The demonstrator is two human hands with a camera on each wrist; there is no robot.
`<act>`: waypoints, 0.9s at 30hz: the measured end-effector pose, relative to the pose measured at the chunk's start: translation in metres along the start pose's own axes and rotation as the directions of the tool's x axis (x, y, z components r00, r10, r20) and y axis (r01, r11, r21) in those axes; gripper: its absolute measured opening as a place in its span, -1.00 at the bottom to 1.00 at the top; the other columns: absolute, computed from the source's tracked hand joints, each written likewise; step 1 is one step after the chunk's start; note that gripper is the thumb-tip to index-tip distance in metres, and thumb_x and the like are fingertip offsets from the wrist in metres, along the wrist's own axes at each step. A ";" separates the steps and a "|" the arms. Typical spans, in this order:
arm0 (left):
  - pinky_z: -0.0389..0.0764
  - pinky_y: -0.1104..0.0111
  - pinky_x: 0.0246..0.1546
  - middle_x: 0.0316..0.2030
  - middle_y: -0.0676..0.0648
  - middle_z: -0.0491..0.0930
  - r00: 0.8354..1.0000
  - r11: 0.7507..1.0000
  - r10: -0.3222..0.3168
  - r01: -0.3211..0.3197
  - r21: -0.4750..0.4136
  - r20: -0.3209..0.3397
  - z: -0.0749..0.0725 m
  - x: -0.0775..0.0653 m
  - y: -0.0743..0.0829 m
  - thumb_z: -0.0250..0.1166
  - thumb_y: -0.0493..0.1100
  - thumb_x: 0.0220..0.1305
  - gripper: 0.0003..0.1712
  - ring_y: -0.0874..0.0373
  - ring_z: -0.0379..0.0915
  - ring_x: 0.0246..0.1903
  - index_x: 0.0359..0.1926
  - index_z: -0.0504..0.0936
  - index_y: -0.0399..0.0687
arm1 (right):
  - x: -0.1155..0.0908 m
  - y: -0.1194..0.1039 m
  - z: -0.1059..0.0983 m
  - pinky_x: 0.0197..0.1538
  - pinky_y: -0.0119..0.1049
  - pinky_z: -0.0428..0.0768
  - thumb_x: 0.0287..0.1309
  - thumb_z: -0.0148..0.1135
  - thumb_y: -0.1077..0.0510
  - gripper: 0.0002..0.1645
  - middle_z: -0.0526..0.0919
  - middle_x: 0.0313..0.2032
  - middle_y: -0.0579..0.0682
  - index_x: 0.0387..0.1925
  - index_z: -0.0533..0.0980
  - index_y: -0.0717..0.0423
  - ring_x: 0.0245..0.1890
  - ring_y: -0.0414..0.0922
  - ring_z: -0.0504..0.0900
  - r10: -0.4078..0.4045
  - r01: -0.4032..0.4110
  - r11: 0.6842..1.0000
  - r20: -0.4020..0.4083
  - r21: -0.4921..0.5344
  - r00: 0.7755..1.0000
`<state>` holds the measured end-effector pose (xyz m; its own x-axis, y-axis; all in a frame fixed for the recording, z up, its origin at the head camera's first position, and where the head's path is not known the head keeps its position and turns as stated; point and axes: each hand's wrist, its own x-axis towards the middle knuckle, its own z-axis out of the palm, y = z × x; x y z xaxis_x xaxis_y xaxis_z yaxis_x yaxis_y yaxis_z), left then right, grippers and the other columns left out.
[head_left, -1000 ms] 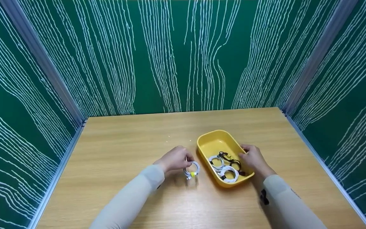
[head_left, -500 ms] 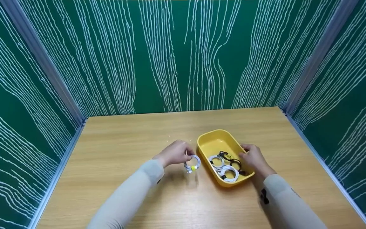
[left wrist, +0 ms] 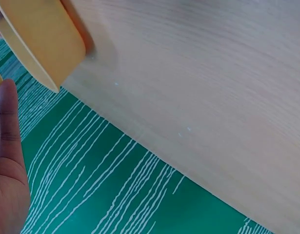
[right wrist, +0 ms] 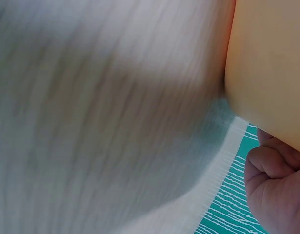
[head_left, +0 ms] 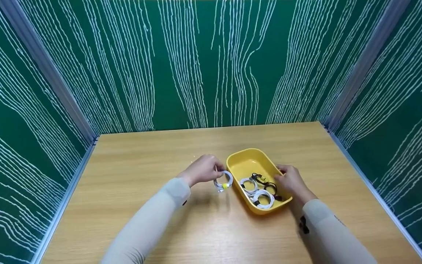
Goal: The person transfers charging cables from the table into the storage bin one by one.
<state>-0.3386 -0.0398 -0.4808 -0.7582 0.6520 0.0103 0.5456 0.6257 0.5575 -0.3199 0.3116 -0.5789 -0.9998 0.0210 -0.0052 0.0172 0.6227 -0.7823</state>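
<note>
In the head view my left hand (head_left: 204,169) pinches a coiled white cable (head_left: 229,178) with a yellow tie, held above the table just left of a yellow bin (head_left: 241,155). My right hand (head_left: 292,182) grips the bin's right wall, thumb on the inner side. Inside the bin lie two coiled white cables, one in front (head_left: 263,199) and one behind (head_left: 248,185), plus a dark cable (head_left: 270,188). The left wrist view catches part of the left hand (left wrist: 8,170) at its edge; most of the held cable is cut off. Curled right fingers (right wrist: 269,163) show against the bin's outside in the right wrist view.
A wooden table (head_left: 141,161) carries the bin. Green walls (head_left: 181,73) with white wavy lines close off the back and both sides. Metal posts (head_left: 64,80) stand at the corners. Tiny pale specks lie behind the left hand.
My left hand has lifted the coiled white cable up and slightly right, closer to the bin's left rim. The right hand keeps its grip on the bin, which stays in place.
</note>
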 end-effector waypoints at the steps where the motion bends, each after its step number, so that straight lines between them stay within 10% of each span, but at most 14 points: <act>1: 0.71 0.40 -0.13 -0.25 0.08 0.82 1.000 1.000 0.003 -0.003 -0.005 -0.006 0.000 0.001 0.000 0.41 -0.17 0.48 -0.82 0.21 0.58 -0.28 -0.03 0.91 0.05 | 0.000 0.000 0.000 0.24 0.01 0.67 0.29 0.22 0.40 -0.41 0.72 0.17 0.44 0.36 0.55 0.41 0.13 0.21 0.70 -0.010 0.010 1.000 -0.005 -0.012 1.000; 27: 0.69 0.39 0.00 -0.11 0.00 0.80 0.991 0.989 -0.024 0.005 -0.149 -0.128 0.016 0.038 0.022 0.42 -0.21 0.48 -0.83 0.21 0.62 -0.12 0.02 0.86 -0.03 | 0.000 -0.001 -0.001 0.19 -0.02 0.69 0.29 0.22 0.41 -0.44 0.74 0.12 0.44 0.33 0.58 0.42 0.09 0.18 0.71 -0.020 0.020 1.000 -0.008 -0.002 1.000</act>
<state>-0.3500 0.0053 -0.4816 -0.8107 0.5762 0.1033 0.4827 0.5583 0.6748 -0.3195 0.3113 -0.5776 -0.9998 0.0145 0.0153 -0.0028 0.6247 -0.7809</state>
